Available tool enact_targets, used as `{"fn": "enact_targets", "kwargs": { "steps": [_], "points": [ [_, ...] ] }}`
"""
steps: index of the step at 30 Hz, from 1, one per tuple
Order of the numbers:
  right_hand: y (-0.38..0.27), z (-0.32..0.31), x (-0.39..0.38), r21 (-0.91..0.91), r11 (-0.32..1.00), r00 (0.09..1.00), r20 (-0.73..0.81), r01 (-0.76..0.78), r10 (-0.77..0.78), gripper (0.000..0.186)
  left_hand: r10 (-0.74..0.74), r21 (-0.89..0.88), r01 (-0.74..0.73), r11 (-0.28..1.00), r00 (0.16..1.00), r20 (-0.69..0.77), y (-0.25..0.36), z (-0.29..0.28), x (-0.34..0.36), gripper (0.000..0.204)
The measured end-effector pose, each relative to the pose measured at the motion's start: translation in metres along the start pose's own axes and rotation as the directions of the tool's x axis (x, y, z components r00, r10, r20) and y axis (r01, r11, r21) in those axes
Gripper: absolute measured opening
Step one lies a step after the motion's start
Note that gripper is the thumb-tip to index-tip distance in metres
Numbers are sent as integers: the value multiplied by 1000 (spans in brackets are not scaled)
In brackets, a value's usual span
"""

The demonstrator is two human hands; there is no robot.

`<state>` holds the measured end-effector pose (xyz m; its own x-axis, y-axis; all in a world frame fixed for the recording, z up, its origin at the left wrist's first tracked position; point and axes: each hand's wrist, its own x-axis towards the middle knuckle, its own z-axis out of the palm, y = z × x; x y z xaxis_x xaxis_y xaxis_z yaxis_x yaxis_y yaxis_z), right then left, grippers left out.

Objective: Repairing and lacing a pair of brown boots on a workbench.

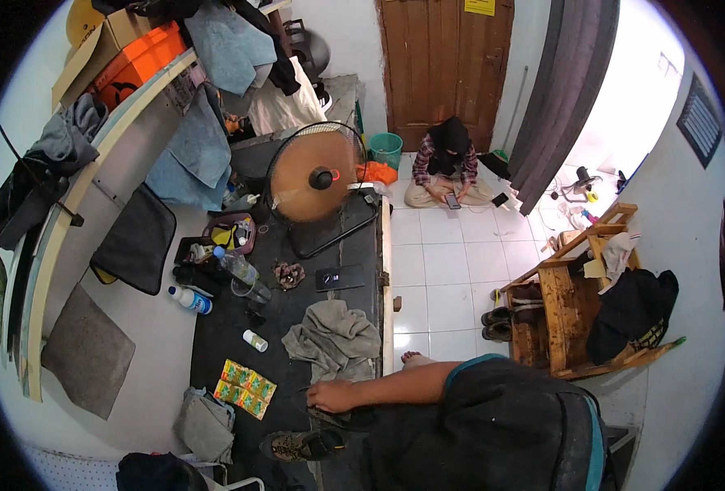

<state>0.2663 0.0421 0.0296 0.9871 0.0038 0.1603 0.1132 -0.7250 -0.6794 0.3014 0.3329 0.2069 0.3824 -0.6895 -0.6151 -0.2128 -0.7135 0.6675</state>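
Here, right hand (pixel 330 396) curled near brown shoe (pixel 287 447), grey cloth (pixel 334 334)

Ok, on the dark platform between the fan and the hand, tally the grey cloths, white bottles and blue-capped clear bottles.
Grey cloth: 1
White bottles: 2
Blue-capped clear bottle: 1
Total: 4

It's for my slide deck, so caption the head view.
A bare hand between a crumpled grey cloth and a shoe on a dark surface, a round fan beyond.
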Motion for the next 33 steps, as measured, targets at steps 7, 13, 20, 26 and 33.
{"fn": "enact_targets", "kwargs": {
  "steps": [7, 13, 20, 26, 33],
  "points": [
    [-7, 19, -2, -413, 894, 984, 59, 175, -165, 16, -123, -83, 120, 989, 992, -36, -1, 18, 15, 42],
    [4, 26, 22, -374, 927, 995, 98, 30, 8, 14, 254, 116, -229, 967, 913, -320, -20, 8, 83, 30],
    [-7, 0, 30, -340, 939, 950, 308, 54, 57, 31, 461, 216, -409, 887, 744, -484, -39, -13, 205, 34],
    [-20, -10, 22, -66, 998, 983, 182, 25, -12, 22, 344, 147, -311, 939, 844, -412, -67, -8, 234, 33],
    [-100, -104, 74, 445, 860, 932, -353, 248, -87, 21, 213, 2, -235, 972, 878, -430, -77, -10, 236, 37]
  ]
}}
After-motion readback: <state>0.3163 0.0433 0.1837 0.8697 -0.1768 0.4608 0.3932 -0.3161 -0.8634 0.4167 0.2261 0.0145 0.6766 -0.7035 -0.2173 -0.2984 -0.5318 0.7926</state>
